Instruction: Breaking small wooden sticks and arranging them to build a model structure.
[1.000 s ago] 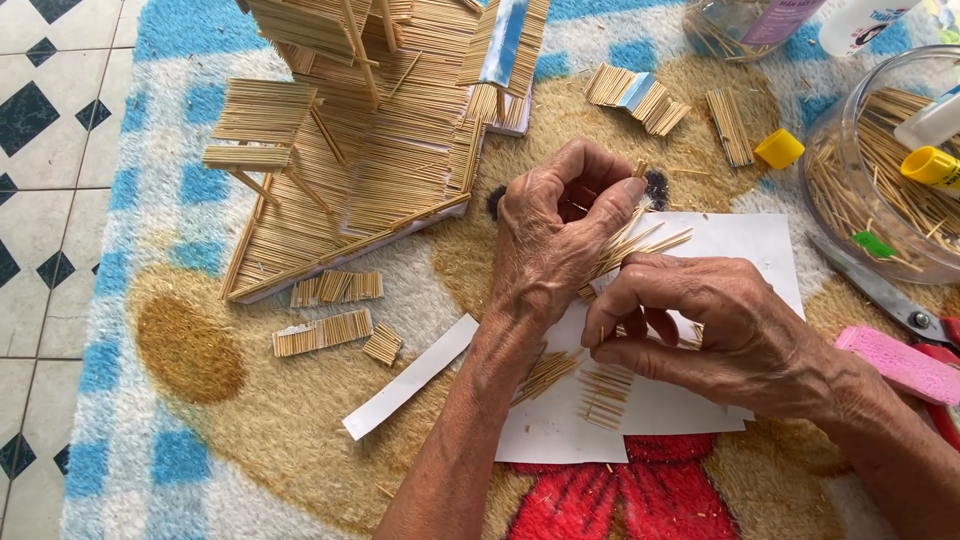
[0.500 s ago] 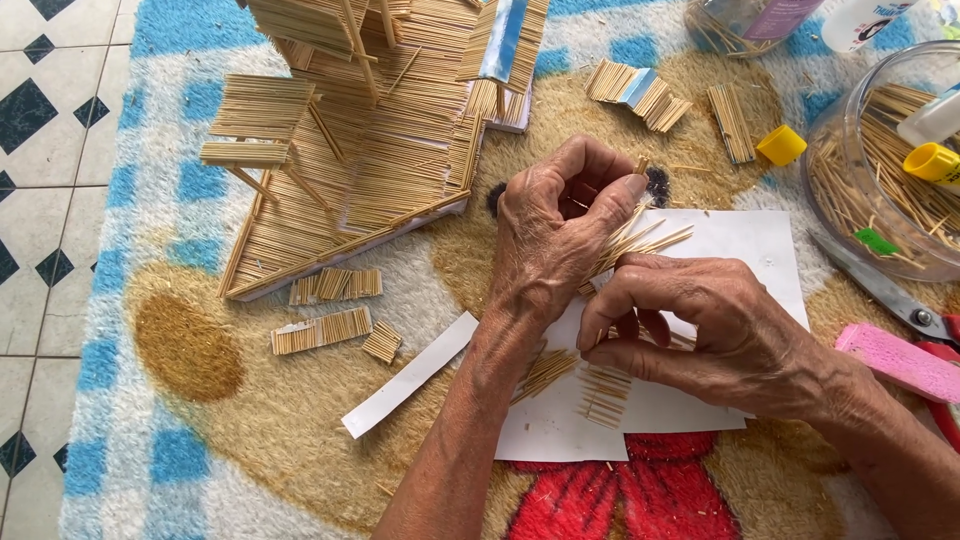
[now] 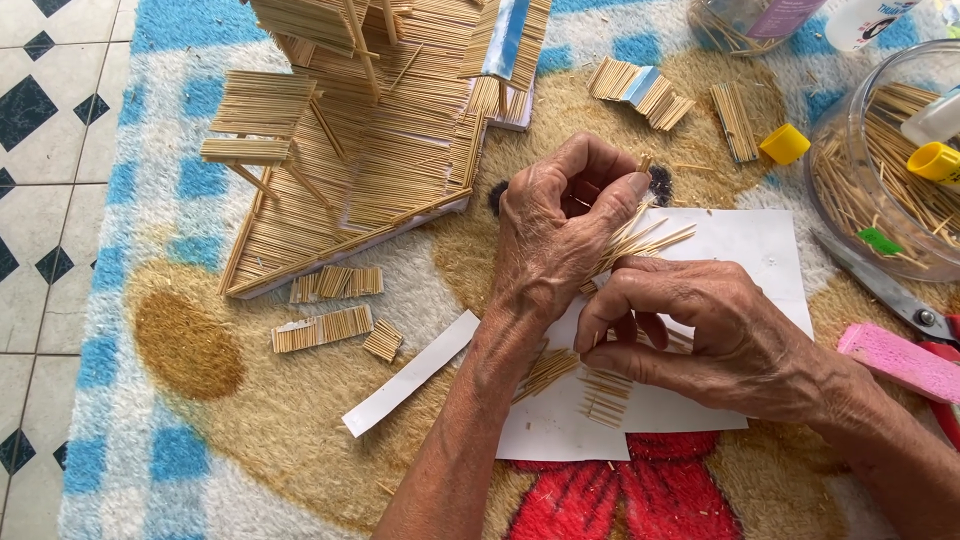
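Note:
My left hand [image 3: 555, 235] is closed around a bundle of thin wooden sticks [image 3: 650, 238] whose tips fan out to the right. My right hand [image 3: 700, 335] sits just below it, fingertips pinching at the sticks where they leave the left hand. Both hands hover over a white sheet of paper [image 3: 760, 250] lying on the rug. Two small groups of loose sticks [image 3: 600, 395] lie on the paper under the hands.
A large stick-built model [image 3: 370, 140] stands at the upper left. Small stick panels [image 3: 322, 328], a white paper strip [image 3: 410, 373], a clear jar of sticks [image 3: 880, 170], a yellow cap [image 3: 784, 144], scissors [image 3: 895, 295] and a pink block [image 3: 900, 362] lie around on the patterned rug [image 3: 180, 440].
The hands stay nearly in place; the right hand's fingers have shifted slightly along the sticks. Nothing else has moved.

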